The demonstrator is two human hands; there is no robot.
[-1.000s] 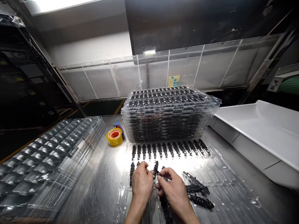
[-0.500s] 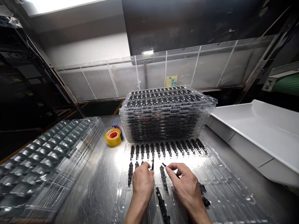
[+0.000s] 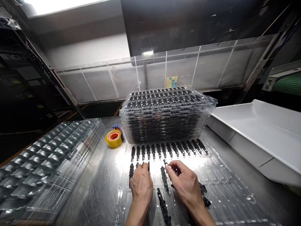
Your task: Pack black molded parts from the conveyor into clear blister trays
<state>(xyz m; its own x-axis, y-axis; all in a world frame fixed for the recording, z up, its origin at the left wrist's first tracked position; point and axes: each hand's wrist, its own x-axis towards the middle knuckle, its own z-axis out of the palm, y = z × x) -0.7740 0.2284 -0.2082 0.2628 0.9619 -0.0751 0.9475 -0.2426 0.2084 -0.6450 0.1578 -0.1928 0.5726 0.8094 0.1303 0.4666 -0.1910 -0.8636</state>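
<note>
Black, narrow, ridged strips point(image 3: 153, 152): on or above a flat, slotted, clear plastic tray point(image 3: 231, 185); pale holes near some ends.
Back row: along the tray's far edge, about 14 strips, side by side; it looks filled.
Second row: begun at the tray's left; the hand hides some strips.
Bare slots: much of the tray's right; I judge more unfilled than filled.
Left hand point(image 3: 141, 182): over the second row, fingers bunched; whether they grip a strip, I cannot tell.
Right hand point(image 3: 185, 182): above the tray's middle, thumb and index finger pinching 1 strip point(image 3: 165, 162).
Loose strips point(image 3: 164, 207): 2 on the tray between the hands, others partly hidden beside the right hand.
Clear plastic stack point(image 3: 164, 125): behind the tray, similar strips on top.
</note>
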